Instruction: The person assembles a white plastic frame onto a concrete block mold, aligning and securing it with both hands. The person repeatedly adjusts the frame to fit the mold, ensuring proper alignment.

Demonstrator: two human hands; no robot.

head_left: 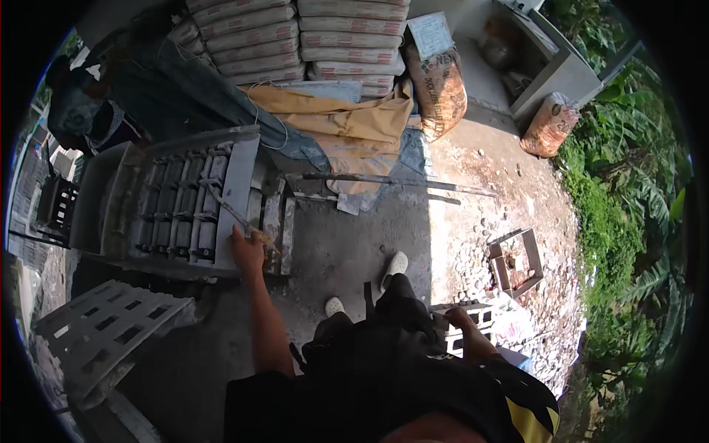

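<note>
My left grip (248,251) was clamped on a long thin tool (227,207), my fingers wrapped near its yellowish end; the tool slanted away from me and to the left, over the pale flat plate (241,173) along the right edge of a grey mould-like box (185,203); inside that box, rows of metal dividers stood side by side, with narrow dark gaps between them; my right grip (462,322) hung low at my other side, its fingers curled, just beside a pale block with rectangular holes (484,319); whether it was closed on anything I could not tell, nor whether it touched the block.

Two pale clogs (395,269) showed on the concrete floor (332,247) below me; beyond them a long bar (399,183) lay across the ground, near a crumpled tan tarpaulin (347,122); behind the tarpaulin rose stacked sacks (351,37), with a bulging brown sack (437,92) to their right; a rectangular frame (515,262) lay on the sunlit, stone-strewn ground to my right, near green plants (628,229); at my lower left, a grey slab with rectangular openings (111,325) sat tilted, near the box.
</note>
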